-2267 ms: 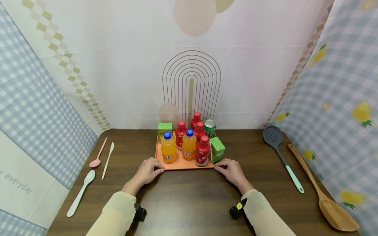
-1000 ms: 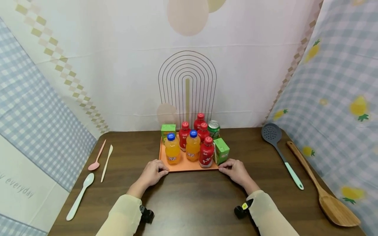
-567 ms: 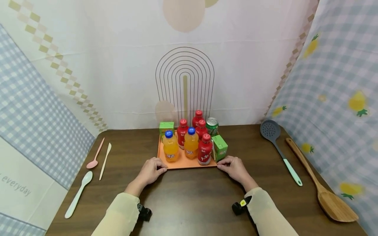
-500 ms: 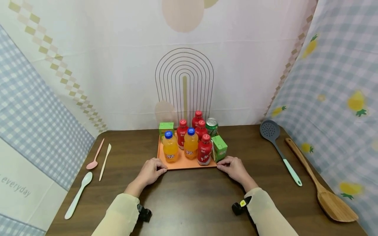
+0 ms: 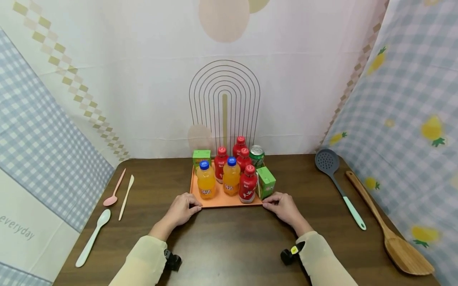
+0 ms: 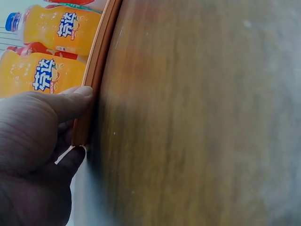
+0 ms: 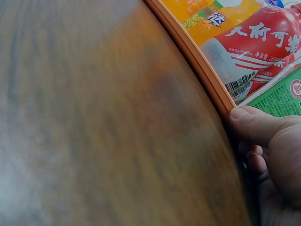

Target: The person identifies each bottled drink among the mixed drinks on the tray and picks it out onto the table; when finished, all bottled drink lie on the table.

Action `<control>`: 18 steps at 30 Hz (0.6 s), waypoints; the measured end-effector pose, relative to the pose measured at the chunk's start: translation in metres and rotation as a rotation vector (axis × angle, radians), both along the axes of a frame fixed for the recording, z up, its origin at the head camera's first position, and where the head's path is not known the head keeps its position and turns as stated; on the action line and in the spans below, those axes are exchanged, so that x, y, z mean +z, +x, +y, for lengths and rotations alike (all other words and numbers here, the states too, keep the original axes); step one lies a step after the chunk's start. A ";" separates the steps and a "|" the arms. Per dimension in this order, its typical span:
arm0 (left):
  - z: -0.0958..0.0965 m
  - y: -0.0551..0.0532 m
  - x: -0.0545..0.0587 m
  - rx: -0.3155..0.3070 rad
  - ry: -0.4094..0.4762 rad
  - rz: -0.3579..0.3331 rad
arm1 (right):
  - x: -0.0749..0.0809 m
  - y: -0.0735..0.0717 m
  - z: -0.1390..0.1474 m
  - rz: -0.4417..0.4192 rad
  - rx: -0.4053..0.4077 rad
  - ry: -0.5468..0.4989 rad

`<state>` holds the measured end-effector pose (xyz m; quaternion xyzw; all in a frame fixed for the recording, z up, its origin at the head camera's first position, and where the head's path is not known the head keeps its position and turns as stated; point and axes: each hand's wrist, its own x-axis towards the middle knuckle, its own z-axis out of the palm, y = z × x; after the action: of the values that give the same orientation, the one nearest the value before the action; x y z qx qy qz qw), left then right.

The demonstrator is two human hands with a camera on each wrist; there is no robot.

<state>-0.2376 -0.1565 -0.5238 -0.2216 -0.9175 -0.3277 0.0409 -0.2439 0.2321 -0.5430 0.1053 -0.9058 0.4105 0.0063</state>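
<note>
An orange tray [image 5: 220, 201] holding several drinks lies at the back middle of the table. My left hand [image 5: 180, 208] grips its near left corner; in the left wrist view the thumb [image 6: 77, 101] lies along the rim, with fingertips below the corner. My right hand [image 5: 284, 207] pinches the near right corner, its thumb [image 7: 251, 121] on the rim in the right wrist view. Two orange soda bottles [image 5: 206, 184] with blue caps, several red bottles [image 5: 247, 186], a green can [image 5: 257, 156] and two green drink cartons [image 5: 266, 182] fill the tray. The right carton leans outward over the side.
At the left lie a pink spoon [image 5: 111, 200], a pale knife [image 5: 126, 197] and a white spoon [image 5: 93, 238]. At the right are a grey slotted turner [image 5: 327, 161] with a mint handle and a long wooden spatula [image 5: 406, 252]. Cloth curtains [image 5: 161, 99] stand behind and on both sides.
Compared with the earliest frame, the tray and both hands have moved slightly right on the table. Over the last second they stay put; the head view shifts a little.
</note>
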 end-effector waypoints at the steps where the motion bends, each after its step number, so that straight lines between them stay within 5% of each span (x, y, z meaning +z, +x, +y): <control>1: 0.000 0.000 0.000 0.001 -0.002 -0.002 | 0.000 0.000 0.000 0.003 0.000 0.001; 13: -0.002 -0.002 0.012 0.062 -0.007 -0.086 | 0.002 0.000 -0.001 -0.005 0.001 0.002; 18: 0.001 -0.001 0.029 0.142 0.092 0.005 | 0.003 0.002 -0.001 -0.009 -0.002 0.004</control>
<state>-0.2391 -0.1557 -0.4947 -0.1548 -0.9147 -0.3653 0.0766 -0.2424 0.2315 -0.5405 0.1025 -0.9067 0.4091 0.0022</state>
